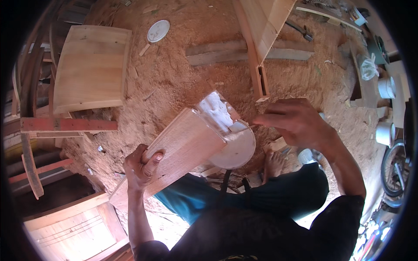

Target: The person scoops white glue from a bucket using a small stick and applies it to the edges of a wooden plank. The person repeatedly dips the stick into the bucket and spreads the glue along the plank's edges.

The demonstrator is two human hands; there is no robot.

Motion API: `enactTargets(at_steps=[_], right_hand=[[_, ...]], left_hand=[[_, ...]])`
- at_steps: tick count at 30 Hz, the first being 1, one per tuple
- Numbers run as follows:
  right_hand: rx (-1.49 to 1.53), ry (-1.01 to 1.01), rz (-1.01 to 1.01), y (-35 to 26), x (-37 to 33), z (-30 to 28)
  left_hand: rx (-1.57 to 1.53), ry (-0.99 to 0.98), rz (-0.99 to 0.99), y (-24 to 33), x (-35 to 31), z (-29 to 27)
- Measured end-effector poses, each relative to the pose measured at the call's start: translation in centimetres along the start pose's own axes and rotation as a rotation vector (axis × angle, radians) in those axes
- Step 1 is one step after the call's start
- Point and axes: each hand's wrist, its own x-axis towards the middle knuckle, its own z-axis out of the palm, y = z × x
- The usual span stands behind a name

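A wooden drawer-like piece [187,145] lies tilted across my lap. My left hand [143,165] grips its near left part, with the thumb over the top edge. Thick white paste [216,111] covers a patch at the far end of the piece. Just right of the paste, my right hand [298,122] is closed, fingers pinched around what looks like a thin stick [249,127], most of it hidden. Below the paste is a round pale lid or disc [238,150], partly covered by the wood.
A wooden panel [91,67] stands at the left, near a red-edged wooden frame [67,125]. Farther off are a white round lid [158,31], timber beams [217,52] and a tall wooden piece [257,56]. White buckets [385,132] and a bicycle wheel [393,167] line the right.
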Motion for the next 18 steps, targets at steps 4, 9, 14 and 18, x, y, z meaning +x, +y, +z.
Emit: enactTargets(at_steps=[4, 9, 14, 18], right_hand=[[0.581, -0.032, 0.306, 0.7, -2.7, 1.0], [0.895, 0.023, 0.524, 0.0, -1.1, 1.5], [0.844, -0.090, 0.456, 0.7, -1.4, 0.4], [0.868, -0.085, 0.414, 1.1, -2.8, -0.9]], left_hand=[[-0.097, -0.015, -0.030, -1.7, 0.1, -0.3], [-0.103, 0.007, 0.002, -1.9, -0.1, 0.3], [-0.089, 0.008, -0.011, -1.5, -0.3, 0.2], [-0.063, 0.038, 0.014, -1.7, -0.2, 0.5]])
